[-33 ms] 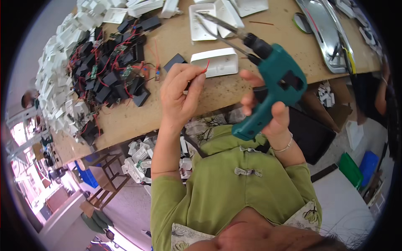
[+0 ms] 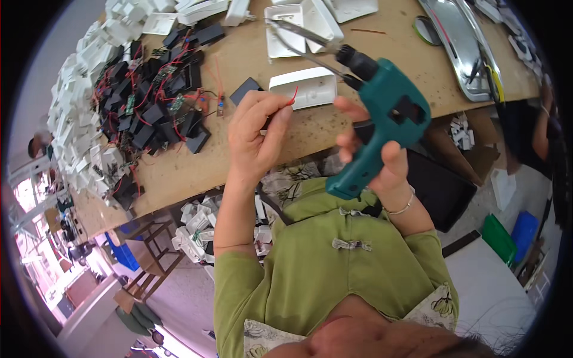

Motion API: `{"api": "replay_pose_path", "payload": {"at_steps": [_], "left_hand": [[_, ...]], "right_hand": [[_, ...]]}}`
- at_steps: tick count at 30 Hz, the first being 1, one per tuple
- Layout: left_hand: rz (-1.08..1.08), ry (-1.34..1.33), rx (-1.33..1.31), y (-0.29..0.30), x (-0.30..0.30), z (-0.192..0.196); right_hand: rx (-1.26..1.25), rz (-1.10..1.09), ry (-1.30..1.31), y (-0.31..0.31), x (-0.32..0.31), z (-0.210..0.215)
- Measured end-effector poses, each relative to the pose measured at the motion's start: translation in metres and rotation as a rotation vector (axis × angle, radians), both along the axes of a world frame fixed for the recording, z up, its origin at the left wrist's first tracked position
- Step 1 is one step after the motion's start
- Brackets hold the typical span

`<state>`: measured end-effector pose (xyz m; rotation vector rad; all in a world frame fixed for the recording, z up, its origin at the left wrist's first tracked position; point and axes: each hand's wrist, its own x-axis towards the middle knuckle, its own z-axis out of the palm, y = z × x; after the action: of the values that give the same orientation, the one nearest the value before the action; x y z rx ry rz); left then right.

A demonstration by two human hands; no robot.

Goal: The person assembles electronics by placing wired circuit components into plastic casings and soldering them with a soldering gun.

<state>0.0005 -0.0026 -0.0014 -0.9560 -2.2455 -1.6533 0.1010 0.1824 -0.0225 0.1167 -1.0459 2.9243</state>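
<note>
My left hand (image 2: pixel 255 136) is raised at the table's near edge, thumb and forefinger pinched on a short red wire (image 2: pixel 295 93) whose end sticks up. In my right hand (image 2: pixel 387 170) is a green soldering gun (image 2: pixel 391 89), gripped by its handle, its long metal tip and feed tube pointing to the far left. Just beyond my left hand lies an open white plastic case (image 2: pixel 319 83). Beside it rests a flat black block (image 2: pixel 246 88). The gun's tip hangs in front of another white case (image 2: pixel 280 51) farther back.
Black boxes with red wires and green circuit boards (image 2: pixel 158 113) are heaped on the left of the table, next to piled white cases (image 2: pixel 77 107). A metal tray (image 2: pixel 456 42), a roll of tape (image 2: pixel 425 30) and yellow-handled pliers (image 2: pixel 497 83) are at the right. A carton (image 2: pixel 486 134) stands below.
The soldering gun and my right hand have shifted slightly to the left. The whole view has moved a little; my left hand keeps its pinch on the red wire.
</note>
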Motion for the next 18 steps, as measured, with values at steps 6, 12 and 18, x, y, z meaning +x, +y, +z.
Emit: {"api": "replay_pose_path", "payload": {"at_steps": [6, 12, 18], "left_hand": [[-0.156, -0.026, -0.062, 0.007, 0.005, 0.003], [-0.14, 0.013, -0.078, 0.007, 0.005, 0.001], [-0.105, 0.033, -0.041, 0.005, 0.003, -0.004]], "right_hand": [[-0.043, 0.064, 0.009, -0.006, -0.01, 0.002], [-0.045, 0.104, -0.06, -0.009, -0.015, 0.005], [-0.012, 0.069, -0.08, -0.009, -0.012, 0.003]]}}
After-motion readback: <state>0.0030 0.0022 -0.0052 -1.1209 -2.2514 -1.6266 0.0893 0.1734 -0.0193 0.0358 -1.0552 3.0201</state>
